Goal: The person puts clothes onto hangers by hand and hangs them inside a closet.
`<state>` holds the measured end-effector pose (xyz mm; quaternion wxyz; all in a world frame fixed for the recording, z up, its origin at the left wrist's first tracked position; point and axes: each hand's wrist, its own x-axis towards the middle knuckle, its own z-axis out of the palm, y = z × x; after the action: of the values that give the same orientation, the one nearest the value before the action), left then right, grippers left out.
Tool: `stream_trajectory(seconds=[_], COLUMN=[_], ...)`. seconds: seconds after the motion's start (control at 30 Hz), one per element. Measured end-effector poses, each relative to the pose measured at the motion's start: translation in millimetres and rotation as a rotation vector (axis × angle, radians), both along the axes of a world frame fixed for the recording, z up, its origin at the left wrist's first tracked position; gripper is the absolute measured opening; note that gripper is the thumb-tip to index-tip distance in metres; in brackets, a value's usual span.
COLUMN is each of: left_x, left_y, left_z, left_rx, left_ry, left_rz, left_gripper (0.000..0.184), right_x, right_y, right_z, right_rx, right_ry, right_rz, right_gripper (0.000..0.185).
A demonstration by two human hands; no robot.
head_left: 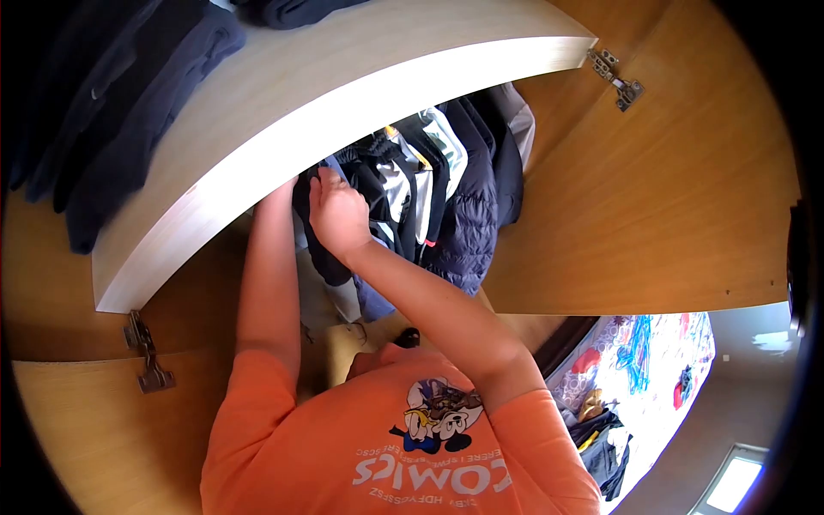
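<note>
A wooden wardrobe (652, 223) spreads across the frame, its doors standing open at right and lower left. A thick pale shelf (343, 81) arches over the upper half, bearing dark clothes (142, 103) at upper left, cut off by the frame's edge. Below the shelf, near the centre, hangs a tightly packed row of clothes, including a quilted dark jacket (468, 227). At lower right, a patterned bed (678, 369) carries a blue tangle (638, 352) and a heap of dark clothing (608, 451).

A dark garment (324, 262) hangs at the row's left end, beside the right hand (341, 212), whose fingers curl narrowly at its top; I cannot tell whether they grip it. The left hand (293, 182) is mostly hidden by the shelf's front edge, so its state cannot be told. That edge also blocks the top of the row. Metal hinges (149, 354) show at lower left and upper right.
</note>
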<state>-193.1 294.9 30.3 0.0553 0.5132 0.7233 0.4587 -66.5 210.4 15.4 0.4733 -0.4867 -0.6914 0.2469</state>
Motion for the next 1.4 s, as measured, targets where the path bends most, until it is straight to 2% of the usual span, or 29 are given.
stream_trajectory(seconds=[0.13,0.23,0.27,0.33,0.37,0.4,0.43,0.5,0.53,0.67,0.73,0.77,0.83,0.9,1.0,1.13,1.2,1.3,1.4], left_x=[2.2,5.4,0.7,-8.3,-7.8,-2.9,0.5,6.1,11.3,17.6,20.6,23.9,34.8,51.1,75.1,101.7,116.5,144.2,181.3], left_y=[-4.5,-9.0,-6.4,-1.9,-0.7,-0.8,-0.4,0.0,-1.7,-1.2,-2.1,-1.9,-13.4,-28.6,-52.4,-72.1,-87.1,-109.7,-147.2], left_z=[-11.8,-25.6,-35.4,-54.2,-60.3,-62.5,-65.1,-71.0,-70.1,-46.7,-46.0,-44.8,-41.7,-47.7,-62.0,-119.9,-132.7,-155.2,-183.1], left_rx=[-0.143,-0.208,-0.214,-0.069,-0.07,-0.024,0.023,0.025,0.025,-0.116,-0.116,-0.114,-0.079,0.035,0.135,0.019,-0.056,-0.079,-0.248], left_ry=[0.179,0.227,0.226,0.248,0.248,0.136,0.023,0.002,-0.015,0.075,0.109,0.142,-0.004,0.081,0.137,0.249,0.247,0.283,0.34], left_rz=[0.041,0.047,0.046,-0.068,-0.068,-0.093,-0.12,-0.137,-0.153,-0.093,-0.09,-0.079,-0.084,-0.002,-0.049,-0.012,-0.01,-0.066,-0.228], left_gripper=[0.045,0.045,0.045,0.045,0.045,0.046,0.047,0.048,0.05,0.052,0.052,0.051,0.059,0.06,0.074,0.075,0.073,0.074,0.074], right_x=[-10.0,-9.8,-7.8,-0.9,4.9,12.2,22.1,46.0,55.1,110.1,141.5,156.0,186.9,226.9,274.9,336.1,355.9,385.8,407.4], right_y=[3.2,-0.9,-0.6,-2.4,-5.2,-8.6,-12.1,-20.9,-24.6,-36.3,-45.5,-52.8,-72.2,-95.2,-133.3,-205.0,-239.8,-285.9,-336.5], right_z=[-14.9,-26.9,-30.8,-37.6,-41.4,-43.7,-42.9,-41.7,-54.8,-79.4,-73.1,-78.7,-106.7,-147.9,-190.1,-236.1,-242.4,-257.5,-276.3], right_rx=[-0.07,-0.117,-0.16,-0.205,-0.147,-0.089,-0.089,-0.285,-0.272,-0.457,-0.685,-0.687,-0.8,-0.797,-0.844,-1.031,-1.067,-1.055,-1.034], right_ry=[-0.017,-0.04,-0.084,-0.127,-0.178,-0.228,-0.229,-0.37,-0.38,-0.46,-0.505,-0.5,-0.368,-0.372,-0.393,-0.32,-0.271,-0.196,-0.131], right_rz=[0.006,0.032,0.077,0.124,0.125,0.126,0.124,0.199,0.166,0.242,0.418,0.407,0.203,0.161,0.089,-0.096,-0.174,-0.274,-0.401], right_gripper=[0.019,0.021,0.026,0.032,0.04,0.048,0.048,0.063,0.066,0.066,0.069,0.069,0.059,0.054,0.046,0.044,0.044,0.042,0.037])
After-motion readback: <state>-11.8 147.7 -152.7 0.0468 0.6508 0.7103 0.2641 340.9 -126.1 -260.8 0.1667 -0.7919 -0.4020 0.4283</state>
